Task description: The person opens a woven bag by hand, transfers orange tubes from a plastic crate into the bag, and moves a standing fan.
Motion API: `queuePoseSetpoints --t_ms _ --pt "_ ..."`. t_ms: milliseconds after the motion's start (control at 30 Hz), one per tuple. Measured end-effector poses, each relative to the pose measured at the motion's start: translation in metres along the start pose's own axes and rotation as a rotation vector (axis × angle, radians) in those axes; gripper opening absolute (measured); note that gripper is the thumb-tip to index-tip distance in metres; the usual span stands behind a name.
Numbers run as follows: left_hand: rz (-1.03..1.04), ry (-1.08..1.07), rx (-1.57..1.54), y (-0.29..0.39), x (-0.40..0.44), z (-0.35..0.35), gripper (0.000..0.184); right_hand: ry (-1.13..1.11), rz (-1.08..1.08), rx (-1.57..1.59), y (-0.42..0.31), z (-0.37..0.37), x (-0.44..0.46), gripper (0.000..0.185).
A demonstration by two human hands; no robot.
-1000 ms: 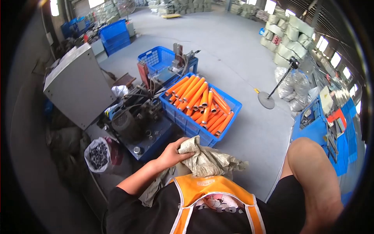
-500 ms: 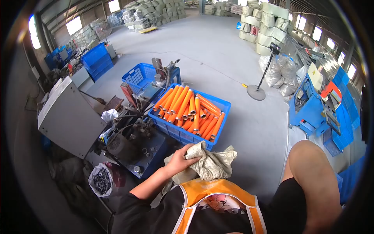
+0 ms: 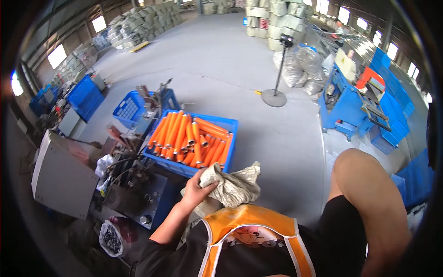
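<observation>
A person looks down at their own lap and across a wide gray workshop floor. The left hand point(image 3: 197, 190) is closed around a bunched, crumpled beige cloth point(image 3: 234, 187), thumb on top, fingers largely hidden in the folds. The cloth is just above the orange apron point(image 3: 254, 220) worn over dark clothing, and spreads to the right of the hand. The right hand is out of view, so its state cannot be told. Just beyond the cloth is a blue basket point(image 3: 177, 167), heaped with orange tubes point(image 3: 173, 134) that have metallic ends and lie at mixed angles. To its left is a dark machine point(image 3: 122, 198) on a blue base, with a gray metal cabinet point(image 3: 62, 177) farther left. A white sack point(image 3: 110, 237) of small dark parts is at the near left. Behind the tubes is a second blue basket point(image 3: 129, 110). A bare knee point(image 3: 367, 177) rises at the near right. Beyond it is a blue machine point(image 3: 344, 104), and farther off, a black pole stand point(image 3: 279, 71) with a round base is near clear plastic bags point(image 3: 309, 64). Pale stacked bundles point(image 3: 145, 23) line the far left.
</observation>
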State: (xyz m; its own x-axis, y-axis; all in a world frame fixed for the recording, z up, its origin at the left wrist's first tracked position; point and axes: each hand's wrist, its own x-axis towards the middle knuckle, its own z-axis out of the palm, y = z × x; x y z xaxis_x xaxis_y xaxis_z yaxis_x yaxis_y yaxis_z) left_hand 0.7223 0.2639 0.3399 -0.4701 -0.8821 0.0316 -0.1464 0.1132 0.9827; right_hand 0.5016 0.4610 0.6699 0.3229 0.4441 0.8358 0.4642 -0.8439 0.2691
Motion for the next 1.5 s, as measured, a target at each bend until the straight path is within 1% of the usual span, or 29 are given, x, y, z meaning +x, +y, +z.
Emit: queuePoseSetpoints --t_ms 33,67,100,167,200,233,300,333,433,467,533,567,600,633,733,833,867,933,967,1000,1100,1200,1233,1267,1300,1333,1367,1433,1500 --pt "0.077 0.002 -0.039 -0.010 0.011 0.011 0.046 -0.003 0.025 0.026 -0.058 -0.010 -0.008 0.039" --pt "0.091 -0.004 -0.032 -0.006 0.019 0.021 0.046 -0.002 0.050 0.052 -0.069 -0.019 -0.010 0.039" --pt "0.095 -0.005 -0.023 0.002 0.026 0.033 0.045 -0.017 -0.538 -0.746 -0.061 -0.049 0.001 0.041" --pt "0.110 -0.023 -0.010 0.005 0.042 0.052 0.045 0.158 -0.213 -0.935 -0.044 -0.087 -0.019 0.034" --pt "0.067 -0.023 -0.003 0.018 0.047 0.063 0.045 0.145 -0.201 -0.951 -0.046 -0.094 -0.020 0.034" --pt "0.083 -0.026 -0.022 0.020 0.054 0.073 0.045 0.139 -0.163 -0.974 -0.040 -0.113 -0.031 0.034" --pt "0.062 -0.032 -0.072 0.023 0.066 0.088 0.046 0.140 -0.082 -1.021 0.010 -0.123 -0.047 0.035" --pt "0.121 -0.013 0.007 0.025 0.074 0.095 0.047 0.149 -0.037 -1.045 0.025 -0.129 -0.057 0.036" --pt "0.076 -0.035 -0.006 0.031 0.093 0.113 0.047 0.184 0.108 -1.112 -0.001 -0.159 -0.087 0.038" --pt "-0.008 -0.055 -0.067 0.037 0.099 0.118 0.048 0.194 0.153 -1.133 -0.014 -0.170 -0.097 0.039" --pt "-0.105 -0.091 -0.018 0.047 0.112 0.125 0.050 0.195 0.211 -1.159 -0.057 -0.203 -0.113 0.040" --pt "0.013 -0.079 0.023 0.041 0.124 0.129 0.051 0.185 0.210 -1.168 -0.078 -0.217 -0.119 0.041" --pt "0.138 -0.063 0.061 0.031 0.130 0.132 0.052 0.170 0.202 -1.177 -0.071 -0.222 -0.121 0.042" --pt "0.130 -0.090 0.003 0.029 0.140 0.135 0.052 0.154 0.194 -1.191 -0.061 -0.222 -0.132 0.043" --pt "0.115 -0.153 -0.094 0.028 0.172 0.143 0.049 0.141 0.242 -1.231 -0.073 -0.239 -0.156 0.045" --pt "0.118 -0.171 -0.111 0.024 0.212 0.149 0.048 0.151 0.362 -1.281 -0.072 -0.255 -0.184 0.048" --pt "0.159 -0.157 -0.057 0.022 0.230 0.152 0.047 0.156 0.407 -1.297 -0.077 -0.265 -0.194 0.049" --pt "0.129 -0.164 -0.026 0.016 0.264 0.156 0.045 0.190 0.530 -1.334 -0.089 -0.290 -0.213 0.051" --pt "0.071 -0.191 -0.156 0.018 0.280 0.160 0.042 0.197 0.589 -1.340 -0.074 -0.292 -0.222 0.052" --pt "0.115 -0.202 -0.201 0.006 0.299 0.162 0.043 0.184 0.619 -1.339 -0.051 -0.294 -0.229 0.053" --pt "0.133 -0.171 -0.187 0.010 0.353 0.169 0.043 0.147 0.680 -1.346 -0.002 -0.331 -0.252 0.055" --pt "0.150 -0.180 -0.341 0.017 0.400 0.171 0.039 0.124 0.750 -1.357 0.071 -0.332 -0.282 0.058" --pt "0.120 -0.172 -0.424 0.025 0.417 0.172 0.038 0.122 0.781 -1.361 0.076 -0.341 -0.290 0.059" --pt "0.089 -0.164 -0.508 0.033 0.431 0.172 0.036 0.037 0.967 -1.233 0.088 -0.348 -0.323 0.064" --pt "0.103 -0.159 -0.577 0.045 0.443 0.171 0.036 -0.021 1.225 -1.118 0.091 -0.350 -0.358 0.073" --pt "0.094 -0.152 -0.646 0.054 0.454 0.168 0.036 -0.027 1.410 -1.060 0.097 -0.343 -0.391 0.080" --pt "0.097 -0.151 -0.728 0.062 0.466 0.166 0.035 0.051 1.633 -0.953 0.096 -0.337 -0.429 0.086" --pt "0.106 -0.186 -0.830 0.061 0.490 0.161 0.036 0.157 1.968 -0.785 0.088 -0.325 -0.497 0.091" --pt "0.088 -0.191 -0.867 0.055 0.512 0.165 0.036 0.139 2.092 -0.511 0.093 -0.325 -0.536 0.094"
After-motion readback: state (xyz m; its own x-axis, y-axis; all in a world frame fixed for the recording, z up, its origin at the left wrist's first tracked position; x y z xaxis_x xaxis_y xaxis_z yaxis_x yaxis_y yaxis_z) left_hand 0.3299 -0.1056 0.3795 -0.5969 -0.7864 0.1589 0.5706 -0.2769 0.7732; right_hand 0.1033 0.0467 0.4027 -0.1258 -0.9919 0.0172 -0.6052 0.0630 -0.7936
